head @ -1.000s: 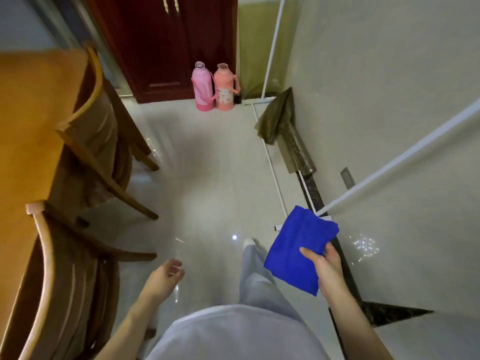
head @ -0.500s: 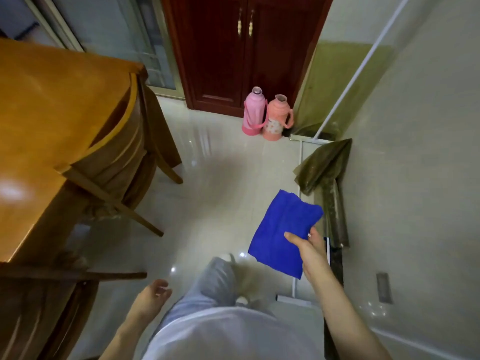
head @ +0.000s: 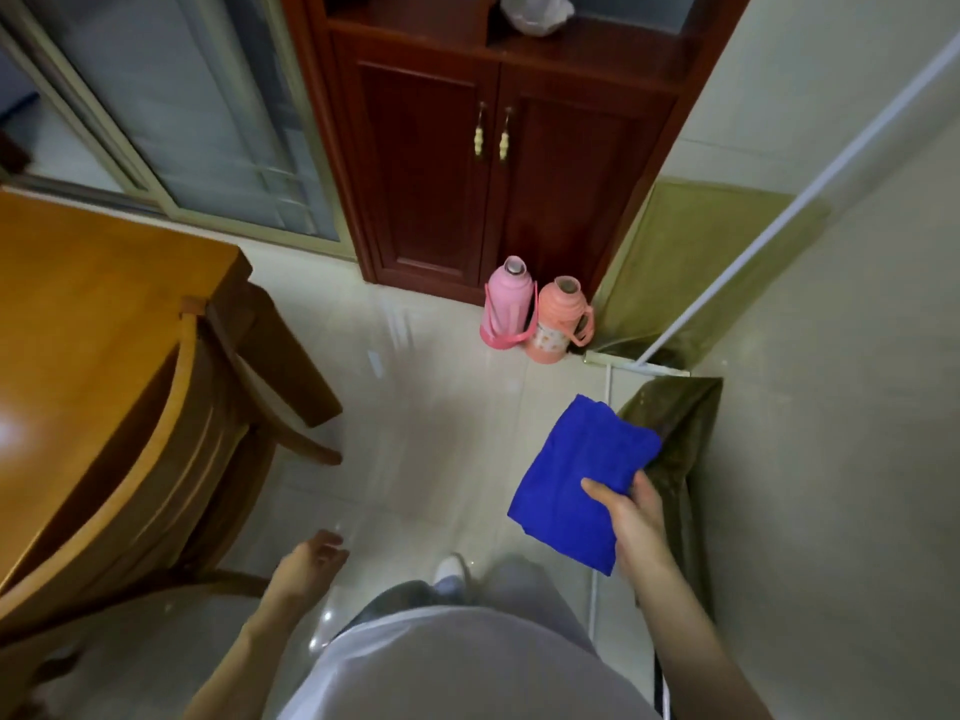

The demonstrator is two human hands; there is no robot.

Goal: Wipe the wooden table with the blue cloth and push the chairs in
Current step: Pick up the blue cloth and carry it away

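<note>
Currently, table (head: 78, 330) at nine o'clock with chair (head: 208, 433) against its edge, cabinet (head: 493, 174) at twelve, flasks (head: 506, 309) on floor (head: 441, 407) before it, contents unseen; right hand (head: 631, 517) grips cloth (head: 571, 475) at four, left hand (head: 311, 561) hangs loose-fingered.

Desk (head: 78, 314) cut off by left edge, chair (head: 208, 433) seat hidden beneath it, left grip (head: 311, 563) blurred, fingers of right grip (head: 636, 522) concealed behind blue cloth (head: 571, 475), bowl (head: 537, 13) cropped by top edge.
</note>
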